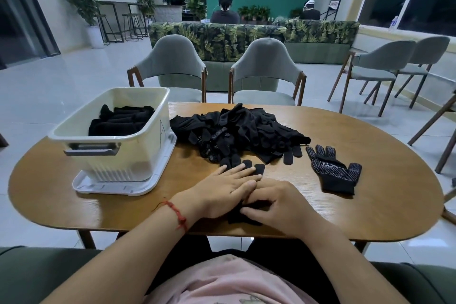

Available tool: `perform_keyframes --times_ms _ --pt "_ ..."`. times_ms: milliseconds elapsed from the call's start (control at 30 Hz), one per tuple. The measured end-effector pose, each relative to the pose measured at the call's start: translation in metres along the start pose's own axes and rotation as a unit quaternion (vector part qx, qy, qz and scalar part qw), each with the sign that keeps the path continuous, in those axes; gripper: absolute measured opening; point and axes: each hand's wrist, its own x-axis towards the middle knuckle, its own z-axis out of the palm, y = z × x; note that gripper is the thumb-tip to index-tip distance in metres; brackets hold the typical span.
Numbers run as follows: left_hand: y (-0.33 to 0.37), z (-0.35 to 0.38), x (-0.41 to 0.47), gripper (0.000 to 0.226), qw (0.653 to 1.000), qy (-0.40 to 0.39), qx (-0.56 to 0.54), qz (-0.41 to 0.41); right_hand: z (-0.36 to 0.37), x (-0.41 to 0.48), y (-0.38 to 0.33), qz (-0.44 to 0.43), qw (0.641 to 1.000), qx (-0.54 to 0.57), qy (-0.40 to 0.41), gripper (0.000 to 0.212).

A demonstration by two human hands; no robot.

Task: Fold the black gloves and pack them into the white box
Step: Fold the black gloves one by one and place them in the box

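Observation:
A black glove (240,215) lies flat near the table's front edge, mostly covered by both my hands; its fingertips stick out beyond my left fingers. My left hand (227,190) presses flat on it with straight fingers. My right hand (276,202) has curled fingers pinching the glove's cuff end. A heap of black gloves (234,131) sits mid-table behind my hands. One dotted black glove (333,171) lies flat, alone, to the right. The white box (138,140) stands at the left and holds folded black gloves (118,119).
The box stands on its white lid (123,186). The wooden oval table (382,205) has bare surface at the right and front left. Two grey chairs (266,74) stand at the far side, more chairs at the right. Two people sit far behind a sofa.

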Motion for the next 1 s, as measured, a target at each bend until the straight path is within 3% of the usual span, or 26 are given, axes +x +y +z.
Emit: perform_keyframes --times_ms 267,367,433,500,667,767,1000 --pt "-0.03 -0.008 0.025 0.057 0.996 0.015 0.065 -0.064 0.002 -0.001 0.0 0.008 1.0 0.001 0.003 0.011" --pt "-0.034 -0.011 0.017 0.054 0.985 0.151 -0.059 -0.061 0.001 -0.001 0.0 0.022 1.0 0.02 0.002 0.01" --pt "-0.036 -0.01 0.004 0.046 0.943 0.284 -0.154 -0.074 -0.001 -0.001 0.0 0.031 0.999 0.032 0.011 0.006" --pt "-0.043 -0.005 -0.009 0.034 0.923 0.339 -0.159 -0.086 -0.002 0.001 0.002 0.043 0.998 0.035 0.034 0.007" --pt "-0.054 0.007 -0.045 0.028 0.919 0.341 -0.176 -0.097 0.001 0.006 0.02 0.142 0.985 -0.024 0.091 0.019" --pt "-0.049 0.009 -0.055 0.025 0.933 0.321 -0.144 -0.079 0.003 0.008 0.024 0.206 0.975 -0.059 0.057 0.034" --pt "-0.044 0.008 -0.054 0.014 0.952 0.297 -0.035 -0.063 0.01 0.01 0.02 0.205 0.965 -0.163 -0.021 0.052"
